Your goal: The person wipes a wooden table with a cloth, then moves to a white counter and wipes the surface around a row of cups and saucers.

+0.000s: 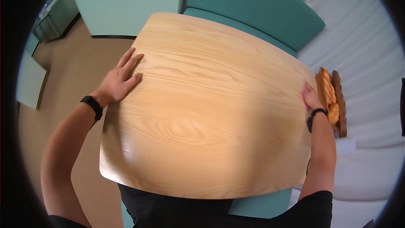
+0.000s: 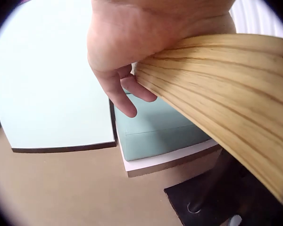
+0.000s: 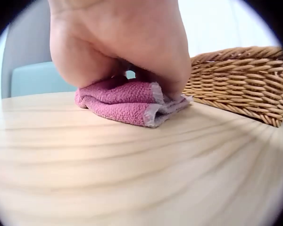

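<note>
A light wooden table (image 1: 202,114) fills the head view. My left hand (image 1: 122,79) lies flat on its left edge with straight fingers; in the left wrist view the left hand (image 2: 125,44) rests on the table's rim (image 2: 217,89) and two fingers (image 2: 125,96) hang past it. At the table's right edge my right hand (image 1: 313,99) presses a folded pink cloth (image 1: 304,93) onto the wood. From the right wrist camera, the right hand (image 3: 127,42) bunches over the pink cloth (image 3: 127,101), fingers curled on it.
A wicker basket (image 1: 333,101) stands at the table's right edge, just beyond the cloth, and shows as the basket (image 3: 240,80) in the right wrist view. Teal seating (image 1: 253,4) lies behind the table, white cushions (image 1: 363,46) to the right, tan floor (image 1: 80,67) to the left.
</note>
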